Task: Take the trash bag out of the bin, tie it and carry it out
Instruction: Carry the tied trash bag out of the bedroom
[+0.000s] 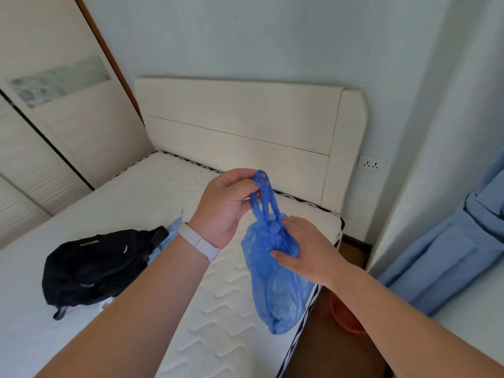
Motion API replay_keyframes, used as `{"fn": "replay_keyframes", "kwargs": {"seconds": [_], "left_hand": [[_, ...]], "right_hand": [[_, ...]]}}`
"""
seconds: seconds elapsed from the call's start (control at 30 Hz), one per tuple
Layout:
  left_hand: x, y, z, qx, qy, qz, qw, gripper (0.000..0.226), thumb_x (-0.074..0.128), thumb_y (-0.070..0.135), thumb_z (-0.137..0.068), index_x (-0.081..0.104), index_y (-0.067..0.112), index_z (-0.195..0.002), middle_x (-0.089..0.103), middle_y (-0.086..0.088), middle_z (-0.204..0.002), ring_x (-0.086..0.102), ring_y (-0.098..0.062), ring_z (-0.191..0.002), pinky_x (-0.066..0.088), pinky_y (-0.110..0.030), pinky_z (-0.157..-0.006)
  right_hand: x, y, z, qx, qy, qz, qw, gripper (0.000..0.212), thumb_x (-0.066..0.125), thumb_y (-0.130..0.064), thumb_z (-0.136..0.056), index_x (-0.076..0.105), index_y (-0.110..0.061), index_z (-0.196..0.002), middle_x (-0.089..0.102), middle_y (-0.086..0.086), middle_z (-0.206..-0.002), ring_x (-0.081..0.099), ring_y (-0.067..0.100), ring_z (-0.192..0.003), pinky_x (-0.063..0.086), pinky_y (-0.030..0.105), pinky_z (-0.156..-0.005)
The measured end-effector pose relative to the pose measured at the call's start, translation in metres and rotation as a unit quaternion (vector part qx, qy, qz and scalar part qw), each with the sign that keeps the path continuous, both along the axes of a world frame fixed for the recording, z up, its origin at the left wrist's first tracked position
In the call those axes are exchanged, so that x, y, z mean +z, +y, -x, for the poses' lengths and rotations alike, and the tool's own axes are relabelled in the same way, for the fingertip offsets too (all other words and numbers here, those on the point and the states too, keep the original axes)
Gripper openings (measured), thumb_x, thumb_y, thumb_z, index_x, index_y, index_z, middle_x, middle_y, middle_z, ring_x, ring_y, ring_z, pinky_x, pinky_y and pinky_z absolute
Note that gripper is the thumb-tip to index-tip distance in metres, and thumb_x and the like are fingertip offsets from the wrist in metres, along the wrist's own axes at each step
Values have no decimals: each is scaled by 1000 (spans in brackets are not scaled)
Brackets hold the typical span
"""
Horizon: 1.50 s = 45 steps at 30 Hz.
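Over the bare mattress (141, 203), a black bag (92, 266) beside, your left hand (226, 208) and right hand (305, 249) grip the knotted blue trash bag (275, 290); contents hidden.

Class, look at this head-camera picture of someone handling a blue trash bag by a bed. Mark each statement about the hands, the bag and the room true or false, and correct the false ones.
1. The left hand holds the handles of the blue trash bag. True.
2. The right hand hangs free, away from the bag. False: it grips the bag's body just below the knot.
3. The bag rests flat on the mattress. False: it hangs in the air, held over the mattress edge.
4. A black backpack lies on the mattress. True.
5. A white band is on the left wrist. True.
6. The curtain is red. False: it is blue.
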State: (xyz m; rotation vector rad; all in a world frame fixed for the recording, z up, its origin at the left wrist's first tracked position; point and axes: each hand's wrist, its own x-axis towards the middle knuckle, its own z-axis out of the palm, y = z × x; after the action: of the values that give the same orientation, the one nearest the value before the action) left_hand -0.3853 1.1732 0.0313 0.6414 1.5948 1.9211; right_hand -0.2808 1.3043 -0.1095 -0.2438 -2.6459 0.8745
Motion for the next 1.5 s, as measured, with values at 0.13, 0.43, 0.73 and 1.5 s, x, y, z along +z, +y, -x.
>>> {"fn": "replay_keyframes", "kwargs": {"seconds": [0.13, 0.43, 0.73, 1.5], "left_hand": [[-1, -24, -1, 17, -6, -14, 1000, 24, 51, -8, -85, 70, 6, -83, 70, -4, -77, 64, -16, -70, 54, -27, -67], [-7, -120, -16, 78, -22, -28, 996, 19, 53, -7, -85, 68, 4, -85, 67, -7, -79, 61, -18, -71, 54, -28, -69], [-18, -283, -54, 155, -32, -24, 987, 17, 52, -6, -85, 67, 0, -93, 64, -13, -86, 57, -25, -80, 53, -30, -73], [15, -616, -135, 511, 36, 10, 859, 19, 51, -8, -83, 67, 2, -86, 66, -9, -77, 59, -15, -66, 52, -29, -68]], "right_hand": [[0, -17, -1, 21, -3, -8, 1000, 52, 58, -53, -84, 51, -26, -127, 55, -11, -127, 45, 8, -118, 35, 24, -102], [-1, -101, 0, 88, 6, -19, 996, 40, 62, -45, -83, 58, -23, -116, 59, -8, -119, 50, 11, -111, 37, 22, -97], [-3, -247, -15, 166, -22, -27, 986, 42, 67, -39, -83, 59, -20, -119, 60, -7, -121, 48, 11, -113, 31, 15, -93], [19, -587, 48, 545, -6, 2, 838, 40, 61, -46, -83, 56, -30, -118, 56, -15, -117, 48, 2, -113, 40, 21, -97]]}}
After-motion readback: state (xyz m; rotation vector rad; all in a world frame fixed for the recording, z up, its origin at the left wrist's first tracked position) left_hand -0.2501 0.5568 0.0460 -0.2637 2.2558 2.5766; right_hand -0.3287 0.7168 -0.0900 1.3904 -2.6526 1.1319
